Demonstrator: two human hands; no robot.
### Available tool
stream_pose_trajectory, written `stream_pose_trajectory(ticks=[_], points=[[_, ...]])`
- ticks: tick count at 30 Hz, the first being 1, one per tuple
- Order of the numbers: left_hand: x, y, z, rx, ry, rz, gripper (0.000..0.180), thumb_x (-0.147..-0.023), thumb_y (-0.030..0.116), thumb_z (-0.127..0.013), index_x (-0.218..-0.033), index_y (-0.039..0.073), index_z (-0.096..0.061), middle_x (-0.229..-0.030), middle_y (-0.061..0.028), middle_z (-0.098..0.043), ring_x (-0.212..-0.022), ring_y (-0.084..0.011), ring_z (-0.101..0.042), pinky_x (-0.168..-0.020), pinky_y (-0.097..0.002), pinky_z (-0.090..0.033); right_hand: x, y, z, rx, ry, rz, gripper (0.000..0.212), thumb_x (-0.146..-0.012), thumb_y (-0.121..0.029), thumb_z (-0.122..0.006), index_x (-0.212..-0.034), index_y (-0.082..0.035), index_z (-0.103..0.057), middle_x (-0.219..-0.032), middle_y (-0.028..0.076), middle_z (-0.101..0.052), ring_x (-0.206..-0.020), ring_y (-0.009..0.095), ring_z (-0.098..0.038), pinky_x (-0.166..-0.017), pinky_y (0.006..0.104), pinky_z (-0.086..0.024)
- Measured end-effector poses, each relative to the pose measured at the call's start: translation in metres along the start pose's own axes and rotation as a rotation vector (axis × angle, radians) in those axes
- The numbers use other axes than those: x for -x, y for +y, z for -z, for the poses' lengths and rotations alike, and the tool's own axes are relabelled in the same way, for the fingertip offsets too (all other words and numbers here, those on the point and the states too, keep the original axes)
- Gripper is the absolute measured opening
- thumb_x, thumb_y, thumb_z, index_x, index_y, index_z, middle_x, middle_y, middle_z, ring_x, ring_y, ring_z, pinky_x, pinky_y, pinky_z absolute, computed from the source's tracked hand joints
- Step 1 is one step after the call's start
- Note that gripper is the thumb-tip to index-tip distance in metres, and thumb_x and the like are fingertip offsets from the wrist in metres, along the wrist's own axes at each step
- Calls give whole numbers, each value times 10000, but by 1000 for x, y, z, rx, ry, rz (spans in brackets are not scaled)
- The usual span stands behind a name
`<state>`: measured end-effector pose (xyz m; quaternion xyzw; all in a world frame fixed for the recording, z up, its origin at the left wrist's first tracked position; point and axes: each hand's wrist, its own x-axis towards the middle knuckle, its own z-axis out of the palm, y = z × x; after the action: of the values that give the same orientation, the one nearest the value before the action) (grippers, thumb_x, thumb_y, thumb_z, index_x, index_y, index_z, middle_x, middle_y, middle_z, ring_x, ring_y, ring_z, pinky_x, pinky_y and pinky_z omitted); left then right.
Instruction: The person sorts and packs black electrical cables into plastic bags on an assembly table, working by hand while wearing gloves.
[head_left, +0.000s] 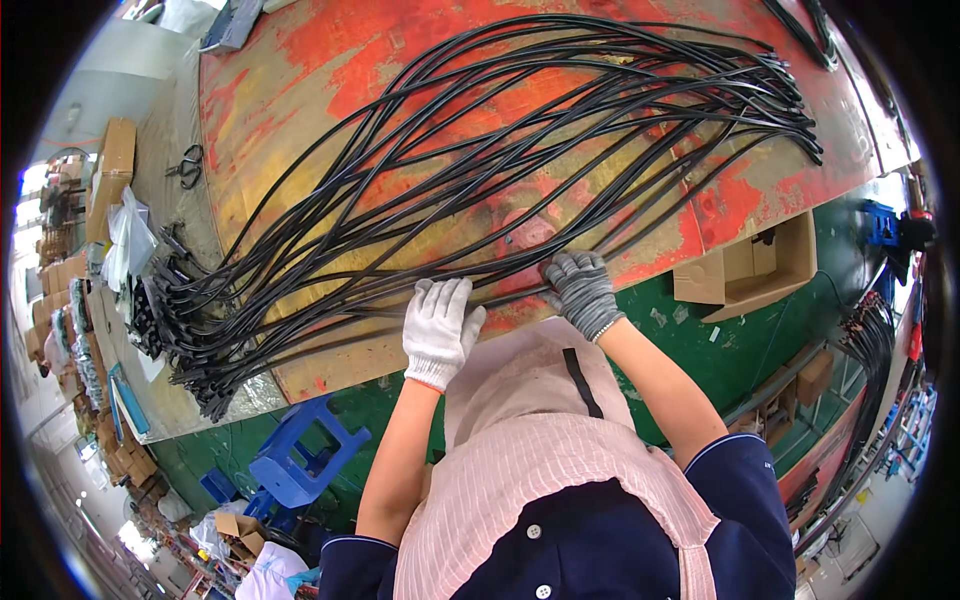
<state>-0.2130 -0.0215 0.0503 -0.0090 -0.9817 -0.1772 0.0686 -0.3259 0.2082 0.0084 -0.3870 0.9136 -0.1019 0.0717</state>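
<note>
A big bundle of long black cables [480, 190] lies spread across the worktable, with connector ends gathered at the left [200, 320] and at the far right. My left hand [437, 325], in a white knit glove, rests at the table's near edge against the closest cables. Its fingers are stretched out side by side and the thumb stands apart. To the right, my right hand [583, 292], in a grey glove, has its fingers curled over the nearest cable at the edge. Part of that cable is hidden beneath the glove.
The table [340, 60] has a worn red and yellow top. Black scissors [187, 166] lie on its left side. An open cardboard box [755, 265] is below the right edge, and a blue stool [300, 455] stands on the green floor. More cables [865, 370] hang at the right.
</note>
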Motion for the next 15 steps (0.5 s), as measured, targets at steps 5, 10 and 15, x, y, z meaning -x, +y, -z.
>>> stream_pose_trajectory(ticks=[5,10,15], points=[[11,1,-1,0,43,70,428,-812,245,-674,-1181,51,-579,-1151,-121,-625,-1091,-295,-574,-956,-449,-421,15,13,2,-65,-139,88,375,-754,-406,-693,-972,-105,-643,-910,78,-642,-913,270,-611,-855,416,-453],[15,-1,-2,-13,44,99,424,-822,257,-668,-1181,50,-578,-1159,-122,-624,-1098,-294,-572,-969,-452,-412,-4,17,21,-168,-264,123,407,-807,-367,-663,-1124,-120,-600,-897,96,-647,-833,263,-649,-741,398,-503],[12,4,-3,-127,15,67,524,-831,314,-660,-1252,25,-542,-1223,-169,-590,-1175,-350,-524,-1042,-492,-366,-12,10,25,-25,-344,103,678,-832,-415,-642,-1409,-155,-397,-1039,115,-623,-899,269,-654,-773,390,-507]])
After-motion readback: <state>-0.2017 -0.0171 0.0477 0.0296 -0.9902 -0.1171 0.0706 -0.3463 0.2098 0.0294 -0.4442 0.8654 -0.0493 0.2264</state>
